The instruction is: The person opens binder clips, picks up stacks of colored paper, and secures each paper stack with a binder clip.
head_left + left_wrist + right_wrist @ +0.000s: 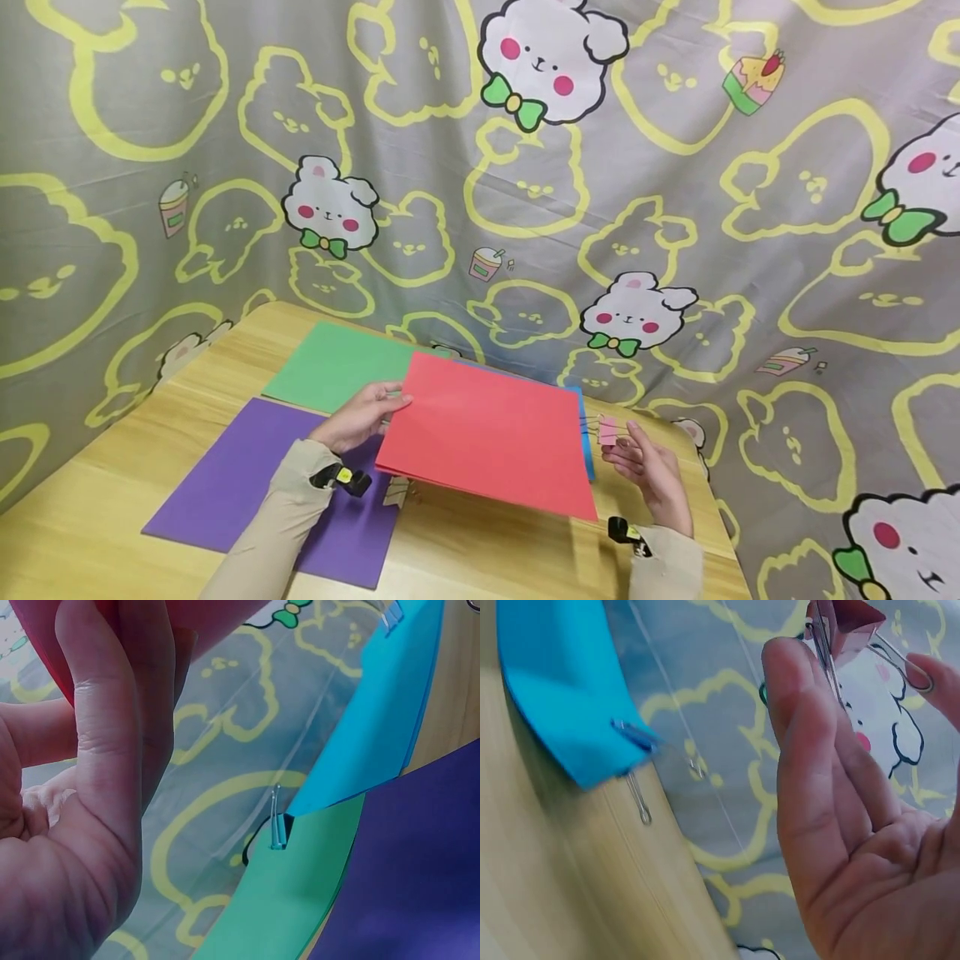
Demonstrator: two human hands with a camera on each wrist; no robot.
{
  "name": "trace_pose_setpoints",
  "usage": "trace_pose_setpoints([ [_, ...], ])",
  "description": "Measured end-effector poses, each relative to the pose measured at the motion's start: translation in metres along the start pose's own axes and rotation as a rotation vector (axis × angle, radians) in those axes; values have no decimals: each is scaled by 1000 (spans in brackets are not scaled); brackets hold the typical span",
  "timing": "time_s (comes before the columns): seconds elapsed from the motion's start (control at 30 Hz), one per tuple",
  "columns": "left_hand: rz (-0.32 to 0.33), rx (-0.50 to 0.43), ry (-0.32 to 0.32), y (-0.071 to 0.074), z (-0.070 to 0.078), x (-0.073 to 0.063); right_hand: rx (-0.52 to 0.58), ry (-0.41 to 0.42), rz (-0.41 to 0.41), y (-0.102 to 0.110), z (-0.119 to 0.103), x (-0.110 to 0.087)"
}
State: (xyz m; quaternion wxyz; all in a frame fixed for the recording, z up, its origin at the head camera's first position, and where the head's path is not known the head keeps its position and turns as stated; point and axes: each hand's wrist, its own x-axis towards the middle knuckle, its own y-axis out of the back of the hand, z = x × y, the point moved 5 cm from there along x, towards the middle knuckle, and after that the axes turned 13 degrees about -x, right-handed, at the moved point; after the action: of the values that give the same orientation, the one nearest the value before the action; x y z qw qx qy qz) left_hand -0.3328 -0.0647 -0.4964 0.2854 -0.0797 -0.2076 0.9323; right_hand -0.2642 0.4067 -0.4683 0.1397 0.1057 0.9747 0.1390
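My left hand [362, 419] pinches a few red paper sheets [487, 433] by their left edge and holds them raised and slanted above the table. In the left wrist view, the red sheets [214, 622] pass between the thumb and fingers. To the right of the sheets, my right hand [652, 471] pinches a pink binder clip [608, 430] by its wire handles. The right wrist view shows the clip [853, 628] with thumb and fingertips on opposite handles. In the head view, the clip is apart from the red corner.
Blue sheets [587, 450] with a blue binder clip [634, 739] lie behind the red ones, partly hidden. Green sheets [337, 367] with a clip [279, 831] are at the back left. Purple sheets [217, 492] lie in front, a beige clip [395, 491] at their right edge. A patterned curtain [420, 167] hangs behind.
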Motion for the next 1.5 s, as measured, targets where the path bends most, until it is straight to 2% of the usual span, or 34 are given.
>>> trace_pose_setpoints([
  [0.53,-4,-11,-8,1,1,-1,49,40,-129,-25,-8,7],
  [0.97,13,-13,-2,0,-1,0,36,38,-144,-37,-14,7],
  [1.5,37,-39,3,2,0,1,24,38,-150,-40,-13,6],
])
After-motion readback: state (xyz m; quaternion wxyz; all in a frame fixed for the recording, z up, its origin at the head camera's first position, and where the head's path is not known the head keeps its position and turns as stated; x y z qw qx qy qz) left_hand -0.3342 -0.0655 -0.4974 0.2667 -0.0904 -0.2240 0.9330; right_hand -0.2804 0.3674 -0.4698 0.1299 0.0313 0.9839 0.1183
